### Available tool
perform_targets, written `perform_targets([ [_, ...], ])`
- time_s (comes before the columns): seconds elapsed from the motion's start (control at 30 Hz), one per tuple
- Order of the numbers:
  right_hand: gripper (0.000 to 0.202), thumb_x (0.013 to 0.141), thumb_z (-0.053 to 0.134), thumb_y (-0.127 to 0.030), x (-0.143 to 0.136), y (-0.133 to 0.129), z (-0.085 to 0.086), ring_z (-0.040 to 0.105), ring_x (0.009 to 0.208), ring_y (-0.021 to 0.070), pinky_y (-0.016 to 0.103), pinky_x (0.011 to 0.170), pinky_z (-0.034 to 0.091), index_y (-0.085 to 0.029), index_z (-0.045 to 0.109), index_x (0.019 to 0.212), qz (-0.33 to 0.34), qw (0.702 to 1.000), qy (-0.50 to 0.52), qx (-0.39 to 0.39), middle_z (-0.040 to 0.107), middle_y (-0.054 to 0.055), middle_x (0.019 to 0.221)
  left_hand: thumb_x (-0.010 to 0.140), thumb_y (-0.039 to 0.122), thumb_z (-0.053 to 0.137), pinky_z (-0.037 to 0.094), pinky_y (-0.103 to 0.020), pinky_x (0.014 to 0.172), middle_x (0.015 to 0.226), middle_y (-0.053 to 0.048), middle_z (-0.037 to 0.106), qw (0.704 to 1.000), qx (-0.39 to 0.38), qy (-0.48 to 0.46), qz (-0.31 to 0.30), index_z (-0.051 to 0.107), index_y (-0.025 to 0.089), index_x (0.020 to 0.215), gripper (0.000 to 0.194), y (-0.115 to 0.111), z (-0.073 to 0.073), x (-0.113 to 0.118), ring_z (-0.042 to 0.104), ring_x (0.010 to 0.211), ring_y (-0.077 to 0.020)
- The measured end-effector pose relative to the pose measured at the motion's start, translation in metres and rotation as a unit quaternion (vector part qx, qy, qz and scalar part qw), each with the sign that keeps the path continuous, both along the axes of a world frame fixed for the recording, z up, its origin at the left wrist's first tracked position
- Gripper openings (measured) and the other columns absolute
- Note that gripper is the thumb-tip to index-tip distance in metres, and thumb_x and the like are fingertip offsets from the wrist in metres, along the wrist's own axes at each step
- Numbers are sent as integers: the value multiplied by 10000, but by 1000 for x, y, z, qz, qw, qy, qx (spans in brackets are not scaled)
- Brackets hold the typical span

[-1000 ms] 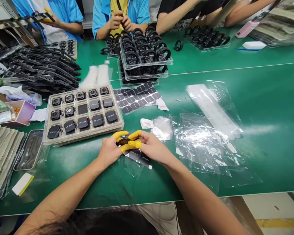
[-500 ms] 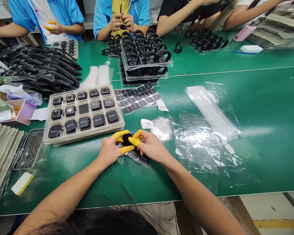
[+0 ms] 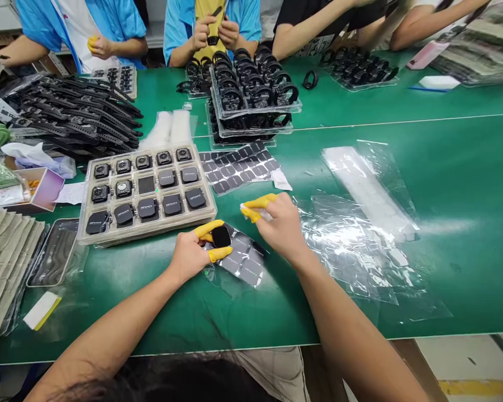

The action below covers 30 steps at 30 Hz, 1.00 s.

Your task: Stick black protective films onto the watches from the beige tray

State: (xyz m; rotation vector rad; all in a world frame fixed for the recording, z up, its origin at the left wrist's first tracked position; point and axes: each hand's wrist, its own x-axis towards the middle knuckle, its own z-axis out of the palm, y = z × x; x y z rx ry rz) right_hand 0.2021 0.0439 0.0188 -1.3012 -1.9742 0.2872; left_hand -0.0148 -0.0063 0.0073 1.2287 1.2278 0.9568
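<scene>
My left hand (image 3: 191, 248), with yellow finger cots, grips a black smartwatch body (image 3: 221, 237) by its edges, its dark glossy face turned up. Beneath and beside it lies a sheet of dark square stickers (image 3: 245, 259) with pale printing. My right hand (image 3: 279, 223), also in yellow finger cots, is closed on a small white cloth (image 3: 242, 209) to the right of the watch. Only bits of the cloth show around the fingers. Left of my hands stands a compartment tray (image 3: 151, 228) of watch bodies, several covered with dark printed stickers.
Clear plastic sheets (image 3: 347, 245) spread to the right. Further sticker sheets (image 3: 241, 167) lie behind my hands. Stacked trays of black watches (image 3: 255, 111) stand at the back middle, a heap of strapped watches (image 3: 75, 114) at the back left. Co-workers sit across the green table (image 3: 456, 184).
My right hand has left the watch, moved up and right, and closed on the white cloth. The watch face and the sticker sheet are now more exposed. My left hand keeps its hold.
</scene>
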Motion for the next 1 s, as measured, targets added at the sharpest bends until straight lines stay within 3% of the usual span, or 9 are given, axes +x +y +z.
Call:
perform_targets([
  [0.07, 129, 947, 620, -244, -9, -12, 8, 559, 821, 223, 408, 749, 464, -258, 746, 969, 150, 988, 34, 12, 716, 53, 886, 618, 303, 909, 590, -281, 801, 888, -36, 787, 1000, 9, -3, -9, 729, 190, 1260, 676, 0, -3, -1, 713, 799, -177],
  [0.13, 143, 954, 609, -228, -16, -20, 12, 548, 796, 214, 390, 705, 453, -254, 748, 974, 211, 977, 11, 27, 700, 59, 872, 603, 280, 913, 590, -272, 785, 896, -37, 787, 1000, 20, -3, -15, 738, 186, 1245, 673, 1, -4, -1, 716, 801, -179],
  [0.3, 88, 934, 647, -206, -15, -19, 12, 514, 753, 220, 393, 665, 411, -220, 732, 919, 49, 991, -28, 118, 690, 75, 828, 613, 292, 906, 602, -274, 777, 887, -37, 796, 1000, -6, -6, 6, 744, 191, 1235, 651, 1, -3, 0, 727, 790, -182],
  [0.47, 95, 948, 624, -206, -20, -23, 12, 547, 757, 214, 383, 665, 434, -206, 719, 955, 167, 982, -19, 86, 678, 72, 812, 608, 232, 891, 611, -300, 839, 1005, -59, 803, 1000, 22, -2, -6, 746, 192, 1231, 641, -1, -7, 1, 744, 886, -216],
  [0.6, 103, 950, 625, -233, -18, -24, 12, 529, 742, 223, 395, 658, 405, -216, 712, 899, 52, 993, -40, 101, 677, 79, 808, 614, 281, 902, 617, -296, 798, 913, -48, 806, 1000, 8, 0, 17, 745, 188, 1227, 640, -2, -5, 2, 746, 827, -206],
  [0.77, 95, 960, 611, -231, -22, -25, 10, 552, 755, 208, 378, 667, 433, -221, 699, 924, 170, 983, -15, 73, 689, 68, 823, 622, 265, 889, 613, -298, 833, 1019, -55, 802, 1000, 17, -8, -5, 746, 192, 1223, 622, -2, -2, 3, 748, 885, -211],
  [0.9, 116, 949, 629, -233, -16, -19, 9, 530, 729, 219, 381, 646, 399, -211, 685, 850, 41, 992, -38, 110, 674, 75, 781, 594, 286, 916, 616, -297, 788, 881, -41, 801, 1000, 8, -12, 24, 753, 179, 1205, 642, -2, -2, 2, 740, 802, -200],
  [0.93, 98, 949, 631, -226, -15, -19, 10, 534, 735, 217, 380, 654, 404, -212, 686, 869, 28, 993, -27, 114, 683, 75, 798, 593, 287, 918, 615, -298, 790, 869, -39, 800, 1000, 6, -15, 25, 751, 181, 1212, 650, -2, -3, 3, 740, 797, -198],
  [1.0, 79, 957, 620, -217, -18, -23, 12, 552, 760, 211, 377, 680, 423, -215, 690, 921, 72, 992, -2, 106, 701, 70, 841, 604, 268, 909, 612, -303, 831, 925, -46, 804, 1000, 10, -23, 15, 747, 190, 1222, 644, -2, -4, 2, 745, 848, -205],
])
